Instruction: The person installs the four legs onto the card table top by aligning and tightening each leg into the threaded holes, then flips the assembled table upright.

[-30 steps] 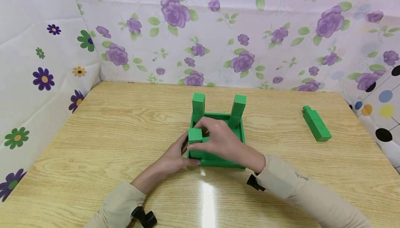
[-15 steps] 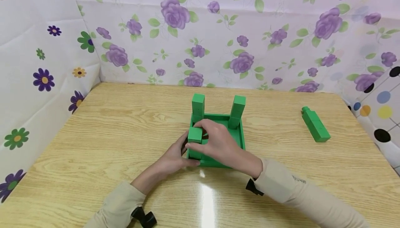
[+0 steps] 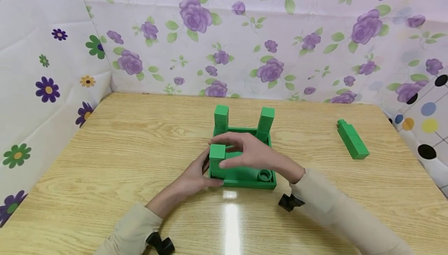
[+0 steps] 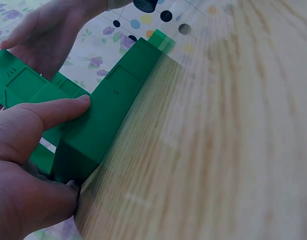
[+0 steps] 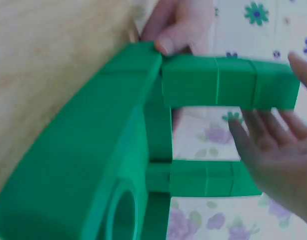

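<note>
Presently the green square base (image 3: 245,179) lies on the wooden table (image 3: 122,150), near its middle, with three green legs standing upright in its corners: two at the far side (image 3: 221,118) (image 3: 266,122) and one at the near left (image 3: 217,159). The near right corner shows an empty round socket (image 3: 265,175). A fourth leg (image 3: 352,139) lies on its side, well apart to the right.

The left hand (image 3: 196,177) holds the near left corner of the base; in the left wrist view the thumb (image 4: 53,112) lies straight along the base wall with the palm under the corner. The right hand (image 3: 250,154) hovers over the near left leg, fingers spread and loosely extended, the fingertips just beside the leg's top; whether they touch it cannot be told from the frames.

Risks, as judged:
- The near left leg may not be fully seated; releasing it could let it tilt or drop out.
- A sideways brush from the right hand could knock that leg, or a far leg, out of line.
- If the left hand's hold slackens, the base could slide on the glossy table.
</note>
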The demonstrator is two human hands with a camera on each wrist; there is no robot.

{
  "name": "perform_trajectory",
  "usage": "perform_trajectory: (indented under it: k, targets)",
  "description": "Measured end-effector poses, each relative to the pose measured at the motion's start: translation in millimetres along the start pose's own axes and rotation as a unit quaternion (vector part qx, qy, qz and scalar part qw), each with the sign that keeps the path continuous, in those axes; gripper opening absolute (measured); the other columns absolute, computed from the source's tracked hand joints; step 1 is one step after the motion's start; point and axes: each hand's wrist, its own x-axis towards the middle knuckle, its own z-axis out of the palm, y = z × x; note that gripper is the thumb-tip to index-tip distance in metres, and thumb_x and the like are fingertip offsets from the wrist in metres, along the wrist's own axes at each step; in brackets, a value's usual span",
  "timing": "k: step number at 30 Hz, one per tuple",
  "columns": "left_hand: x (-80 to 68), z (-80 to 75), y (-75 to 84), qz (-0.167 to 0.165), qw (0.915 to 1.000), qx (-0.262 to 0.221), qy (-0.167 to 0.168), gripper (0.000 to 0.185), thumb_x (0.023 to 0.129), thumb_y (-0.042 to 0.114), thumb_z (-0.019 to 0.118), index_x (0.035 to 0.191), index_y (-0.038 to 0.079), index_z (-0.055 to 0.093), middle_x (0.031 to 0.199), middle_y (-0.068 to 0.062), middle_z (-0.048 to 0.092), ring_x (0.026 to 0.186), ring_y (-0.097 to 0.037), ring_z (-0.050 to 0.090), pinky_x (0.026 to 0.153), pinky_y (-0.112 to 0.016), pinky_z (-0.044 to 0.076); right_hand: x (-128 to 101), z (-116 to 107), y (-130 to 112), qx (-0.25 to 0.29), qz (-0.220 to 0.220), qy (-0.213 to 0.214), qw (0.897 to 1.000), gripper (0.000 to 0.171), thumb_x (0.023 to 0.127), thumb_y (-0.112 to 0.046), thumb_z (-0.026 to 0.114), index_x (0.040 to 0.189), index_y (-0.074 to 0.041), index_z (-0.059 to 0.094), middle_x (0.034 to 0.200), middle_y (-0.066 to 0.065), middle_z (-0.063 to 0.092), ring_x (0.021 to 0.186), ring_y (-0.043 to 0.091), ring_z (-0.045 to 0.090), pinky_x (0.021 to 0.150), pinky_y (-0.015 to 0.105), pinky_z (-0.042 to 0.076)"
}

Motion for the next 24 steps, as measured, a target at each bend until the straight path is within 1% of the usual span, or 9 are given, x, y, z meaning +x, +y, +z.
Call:
perform_trajectory:
  k: [2, 4, 5, 8, 11, 15, 17, 20, 24]
  targets:
    - [-0.2, -0.1, 0.1, -0.003, 1.0000, 0.003, 0.000, 0.099, 0.073, 0.002, 0.075, 0.145, 0.023, 0.011, 0.147, 0.003, 0.015, 0.133, -0.014, 0.013, 0.103, -0.040, 0.021, 2.2, -4.7, 2.9, 0.035, 0.005, -0.033, 0.999, 0.054, 0.083, -0.013, 0.068, 0.132, -0.011, 0.047, 0.131, 0.000, 0.046, 0.121, 0.012, 0.040, 0.096, 0.031, 0.035]
    - [-0.6, -0.1, 0.5, -0.005, 1.0000, 0.003, 0.003, 0.096, 0.072, 0.002, 0.075, 0.145, 0.022, 0.014, 0.147, 0.003, 0.017, 0.133, -0.015, 0.014, 0.103, -0.040, 0.021, 5.2, -7.3, 11.9, 0.063, 0.001, -0.056, 0.996, 0.054, 0.083, -0.014, 0.067, 0.133, -0.014, 0.046, 0.131, -0.003, 0.046, 0.122, 0.010, 0.039, 0.096, 0.031, 0.035]
    - [0.5, -0.5, -2.8, -0.004, 1.0000, 0.006, 0.005, 0.096, 0.072, 0.003, 0.075, 0.144, 0.023, 0.015, 0.146, 0.004, 0.017, 0.133, -0.014, 0.015, 0.103, -0.040, 0.022, 5.9, -7.6, 12.1, 0.076, 0.001, -0.063, 0.995, 0.054, 0.083, -0.012, 0.067, 0.133, -0.014, 0.047, 0.131, -0.002, 0.047, 0.122, 0.011, 0.039, 0.096, 0.032, 0.034]
    - [0.1, -0.7, -2.7, -0.001, 0.9999, 0.009, 0.006, 0.094, 0.072, 0.005, 0.076, 0.143, 0.023, 0.018, 0.145, 0.005, 0.020, 0.132, -0.013, 0.017, 0.102, -0.040, 0.023, 7.6, -7.5, 12.7, 0.104, 0.001, -0.074, 0.992, 0.052, 0.083, -0.008, 0.066, 0.132, -0.012, 0.048, 0.130, 0.001, 0.049, 0.122, 0.013, 0.040, 0.096, 0.032, 0.035]
    - [0.0, -0.9, -3.0, -0.006, 0.9999, 0.010, 0.005, 0.095, 0.072, 0.007, 0.077, 0.143, 0.023, 0.017, 0.145, 0.005, 0.021, 0.132, -0.012, 0.019, 0.101, -0.039, 0.026, 8.3, -7.5, 13.6, 0.118, 0.001, -0.074, 0.990, 0.052, 0.083, -0.008, 0.066, 0.131, -0.010, 0.049, 0.128, 0.002, 0.051, 0.120, 0.015, 0.042, 0.096, 0.033, 0.035]
    - [0.2, -1.2, -3.2, -0.007, 0.9999, 0.009, 0.003, 0.096, 0.072, 0.008, 0.077, 0.144, 0.023, 0.015, 0.146, 0.005, 0.018, 0.132, -0.013, 0.016, 0.101, -0.039, 0.026, 8.4, -7.2, 15.2, 0.124, -0.001, -0.073, 0.990, 0.052, 0.082, -0.007, 0.067, 0.131, -0.007, 0.048, 0.127, 0.006, 0.051, 0.117, 0.018, 0.046, 0.094, 0.035, 0.038]
    - [0.4, -1.2, -3.0, -0.004, 1.0000, 0.009, 0.002, 0.096, 0.072, 0.007, 0.076, 0.144, 0.024, 0.014, 0.146, 0.005, 0.016, 0.133, -0.013, 0.015, 0.102, -0.039, 0.023, 8.5, -6.6, 16.0, 0.121, 0.000, -0.069, 0.990, 0.052, 0.082, -0.007, 0.067, 0.130, -0.006, 0.048, 0.126, 0.007, 0.051, 0.114, 0.019, 0.048, 0.092, 0.035, 0.039]
    - [0.7, -1.3, -2.9, -0.002, 1.0000, 0.008, 0.000, 0.096, 0.072, 0.006, 0.076, 0.144, 0.025, 0.015, 0.147, 0.006, 0.014, 0.133, -0.013, 0.014, 0.103, -0.039, 0.022, 8.5, -5.0, 16.2, 0.106, 0.006, -0.057, 0.993, 0.052, 0.082, -0.008, 0.068, 0.130, -0.007, 0.049, 0.126, 0.006, 0.050, 0.113, 0.017, 0.049, 0.090, 0.034, 0.041]
    - [0.3, -1.5, -2.5, 0.001, 1.0000, 0.005, -0.004, 0.095, 0.073, 0.006, 0.076, 0.144, 0.023, 0.015, 0.147, 0.005, 0.012, 0.133, -0.015, 0.012, 0.104, -0.040, 0.019, 7.3, -2.1, 14.5, 0.075, 0.011, -0.036, 0.996, 0.051, 0.081, -0.007, 0.068, 0.129, -0.008, 0.050, 0.127, 0.004, 0.048, 0.113, 0.015, 0.049, 0.089, 0.032, 0.042]
